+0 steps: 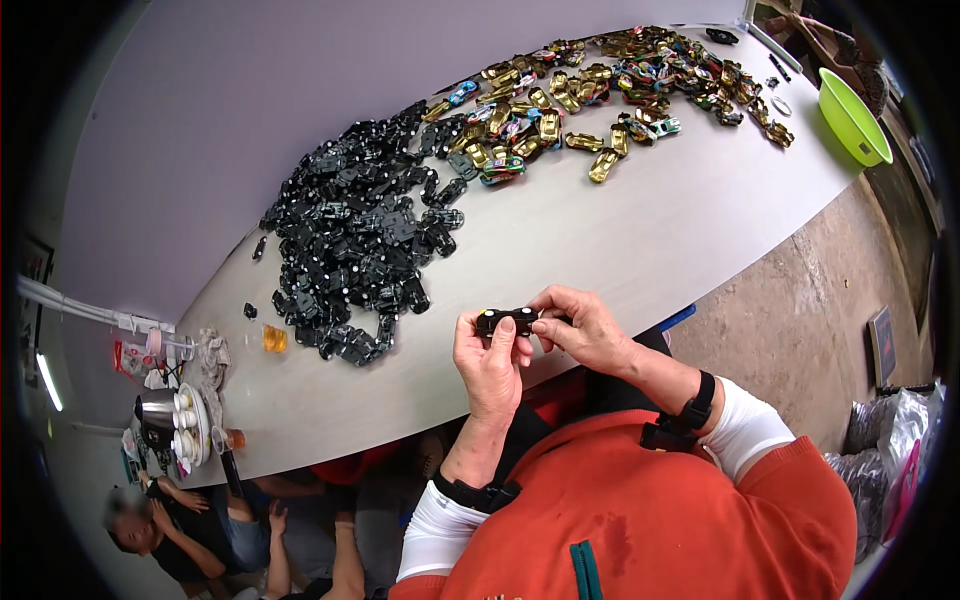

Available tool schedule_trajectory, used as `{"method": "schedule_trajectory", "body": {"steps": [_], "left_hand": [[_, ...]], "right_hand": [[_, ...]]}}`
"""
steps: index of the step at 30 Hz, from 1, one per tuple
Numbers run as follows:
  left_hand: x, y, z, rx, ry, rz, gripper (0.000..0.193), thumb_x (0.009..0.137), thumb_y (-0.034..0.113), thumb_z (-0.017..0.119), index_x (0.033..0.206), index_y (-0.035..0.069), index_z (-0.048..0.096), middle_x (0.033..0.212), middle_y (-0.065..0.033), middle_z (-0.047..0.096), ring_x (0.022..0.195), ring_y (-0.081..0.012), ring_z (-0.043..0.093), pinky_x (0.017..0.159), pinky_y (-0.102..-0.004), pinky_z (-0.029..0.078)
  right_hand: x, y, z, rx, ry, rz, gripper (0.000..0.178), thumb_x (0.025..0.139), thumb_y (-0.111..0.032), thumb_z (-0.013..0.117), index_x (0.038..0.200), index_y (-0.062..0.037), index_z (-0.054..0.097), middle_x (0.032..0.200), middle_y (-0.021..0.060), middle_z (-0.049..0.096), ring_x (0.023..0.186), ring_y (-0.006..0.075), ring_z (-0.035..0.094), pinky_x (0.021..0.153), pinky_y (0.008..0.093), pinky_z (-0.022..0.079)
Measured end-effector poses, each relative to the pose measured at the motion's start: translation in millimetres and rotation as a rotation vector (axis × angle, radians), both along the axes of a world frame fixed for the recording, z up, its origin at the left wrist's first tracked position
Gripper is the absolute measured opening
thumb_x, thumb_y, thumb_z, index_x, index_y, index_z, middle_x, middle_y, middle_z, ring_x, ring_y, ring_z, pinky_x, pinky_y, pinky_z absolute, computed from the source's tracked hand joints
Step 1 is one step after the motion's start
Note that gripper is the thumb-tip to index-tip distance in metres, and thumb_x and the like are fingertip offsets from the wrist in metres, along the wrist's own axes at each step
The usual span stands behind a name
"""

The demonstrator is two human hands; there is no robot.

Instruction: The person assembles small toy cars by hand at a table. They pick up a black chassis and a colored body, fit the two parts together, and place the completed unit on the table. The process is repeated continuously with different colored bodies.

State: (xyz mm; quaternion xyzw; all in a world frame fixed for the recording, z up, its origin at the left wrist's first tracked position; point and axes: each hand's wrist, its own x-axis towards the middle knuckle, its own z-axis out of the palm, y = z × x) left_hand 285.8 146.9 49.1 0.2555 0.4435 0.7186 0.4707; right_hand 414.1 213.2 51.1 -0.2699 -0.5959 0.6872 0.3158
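A small black toy car chassis [507,321] with pale wheel spots is held over the table's near edge. My left hand [490,368] is closed around its left part, with the thumb across its near side. The fingers of my right hand [588,327] pinch at its right end; a dark bit shows between them, and I cannot make out whether it is a separate piece. Beyond my hands to the left lies a large heap of black toy car chassis [350,220]. Farther back are gold and multicoloured toy car bodies [550,125], in a loose spread.
The pale table [540,235] runs along a wall. A green basin [852,118] stands at its far right end. At the left are an amber block [274,338], a tray of cups [192,425] and a crumpled cloth [213,358]. Another person [190,525] sits at lower left.
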Motion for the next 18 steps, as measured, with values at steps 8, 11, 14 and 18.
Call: {"method": "schedule_trajectory", "body": {"steps": [8,11,14,18], "left_hand": [[-11,0,-10,-0.105,-0.147,0.000,0.015,0.085,0.007,0.059,0.085,0.006,0.044,0.076,-0.0104,0.060,0.050,-0.0132,0.053,0.041,-0.0207,0.041],[-8,0,-9,-0.092,-0.097,0.003,0.014,0.085,0.007,0.058,0.086,0.006,0.044,0.076,-0.0101,0.060,0.050,-0.0131,0.053,0.041,-0.0205,0.041],[0,-2,-11,-0.057,0.051,0.082,0.014,0.085,0.007,0.058,0.087,0.006,0.044,0.075,-0.0093,0.059,0.049,-0.0126,0.053,0.040,-0.0208,0.041],[4,-3,-3,-0.001,0.191,0.139,0.013,0.086,0.008,0.058,0.089,0.005,0.045,0.074,-0.0079,0.058,0.054,-0.0126,0.056,0.043,-0.0218,0.044]], "right_hand": [[6,5,1,-0.226,-0.075,-0.040,0.019,0.077,-0.014,0.064,0.089,0.0016,0.065,0.065,-0.0022,0.056,0.058,0.0049,0.046,0.050,0.0209,0.037],[3,5,0,-0.130,-0.109,-0.053,0.016,0.076,-0.012,0.065,0.083,0.0020,0.066,0.067,-0.0002,0.058,0.058,0.0062,0.047,0.052,0.0230,0.039],[0,5,-4,-0.052,-0.166,-0.051,0.015,0.075,-0.011,0.065,0.082,0.0022,0.066,0.068,-0.0002,0.058,0.059,0.0057,0.047,0.053,0.0232,0.039],[-1,3,-5,-0.041,-0.093,-0.054,0.015,0.077,-0.011,0.065,0.083,0.0021,0.065,0.067,-0.0017,0.056,0.059,0.0042,0.045,0.052,0.0228,0.038]]}}
